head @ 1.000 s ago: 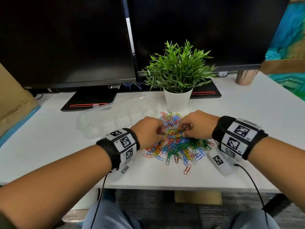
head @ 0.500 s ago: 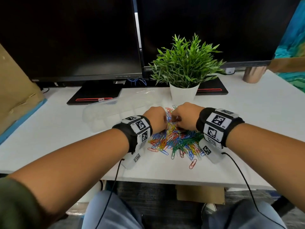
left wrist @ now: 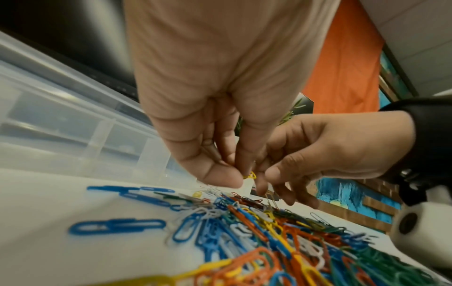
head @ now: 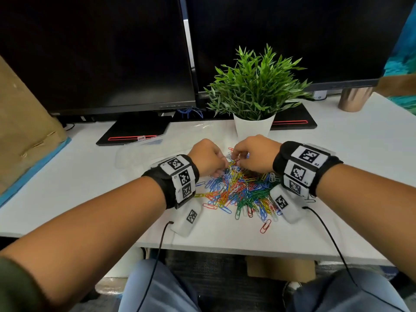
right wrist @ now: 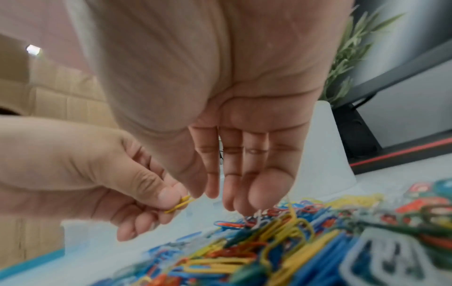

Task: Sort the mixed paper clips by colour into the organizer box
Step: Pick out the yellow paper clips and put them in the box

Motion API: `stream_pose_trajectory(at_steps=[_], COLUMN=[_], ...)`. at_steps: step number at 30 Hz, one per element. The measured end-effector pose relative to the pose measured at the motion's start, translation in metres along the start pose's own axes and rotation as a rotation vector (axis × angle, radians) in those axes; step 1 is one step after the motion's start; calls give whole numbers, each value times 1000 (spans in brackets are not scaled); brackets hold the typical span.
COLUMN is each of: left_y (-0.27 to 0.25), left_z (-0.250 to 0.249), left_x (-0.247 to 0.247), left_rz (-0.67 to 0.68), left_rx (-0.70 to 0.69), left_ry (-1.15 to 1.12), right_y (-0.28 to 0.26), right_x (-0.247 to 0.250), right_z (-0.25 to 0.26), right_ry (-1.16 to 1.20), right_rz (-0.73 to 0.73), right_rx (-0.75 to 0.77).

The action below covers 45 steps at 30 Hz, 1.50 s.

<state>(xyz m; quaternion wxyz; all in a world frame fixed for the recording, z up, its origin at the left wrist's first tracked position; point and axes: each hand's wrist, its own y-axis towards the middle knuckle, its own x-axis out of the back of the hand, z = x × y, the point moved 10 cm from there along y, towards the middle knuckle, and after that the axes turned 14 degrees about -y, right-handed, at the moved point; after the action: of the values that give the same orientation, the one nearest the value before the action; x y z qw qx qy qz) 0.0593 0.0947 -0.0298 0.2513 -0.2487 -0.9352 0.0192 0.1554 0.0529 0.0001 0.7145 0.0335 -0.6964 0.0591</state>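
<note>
Two hands above a mixed clip pile

Many paper clips point(head: 242, 192) of mixed colours lie heaped on the white bench point(head: 337, 167) at lower centre. Above the heap's far edge, the left hand point(head: 208, 157) pinches a yellow clip point(right wrist: 179, 204) between thumb and finger; the right hand point(head: 256, 154) hangs beside it, fingers loosely extended, holding nothing. Farther back, centre left, sits the clear organizer box point(head: 139, 152); behind stand a potted plant point(head: 254, 91) and two dark monitors point(head: 94, 52).

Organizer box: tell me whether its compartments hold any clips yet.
Apparently empty. In the left wrist view the clear organizer box shows bare compartments; the clips lie heaped on the desk. The far compartments are out of view.
</note>
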Motion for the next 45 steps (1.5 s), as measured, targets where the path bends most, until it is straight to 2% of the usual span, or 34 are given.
stream_pose_trajectory(at_steps=[7, 11, 14, 20, 27, 33, 39, 42, 45], left_y=[-19, -31, -34, -37, -33, -30, -28, -26, -24], left_z=[-8, -15, -9, 12, 19, 21, 22, 24, 21], left_x=[-2, -11, -8, 3, -3, -4, -8, -13, -20], left_rz=[30, 85, 58, -2, 42, 15, 11, -12, -13], left_rx=[55, 86, 145, 220, 259, 251, 297, 325, 329], left_ry=[-308, -447, -543, -768, -982, -997, -988, -1010, -1067], right_y=[-6, -6, -4, 7, 12, 10, 7, 5, 5], right_x=[9, 21, 25, -5, -17, -16, -1, -2, 4], right_z=[-2, -3, -1, 11, 15, 10, -11, -19, -17], right_ry=[201, 207, 76, -235, -295, -271, -73, 174, 393], right_rz=[-37, -75, -63, 153, 178, 140, 79, 127, 102], right_rx=[-10, -1, 10, 73, 86, 81, -7, -49, -67])
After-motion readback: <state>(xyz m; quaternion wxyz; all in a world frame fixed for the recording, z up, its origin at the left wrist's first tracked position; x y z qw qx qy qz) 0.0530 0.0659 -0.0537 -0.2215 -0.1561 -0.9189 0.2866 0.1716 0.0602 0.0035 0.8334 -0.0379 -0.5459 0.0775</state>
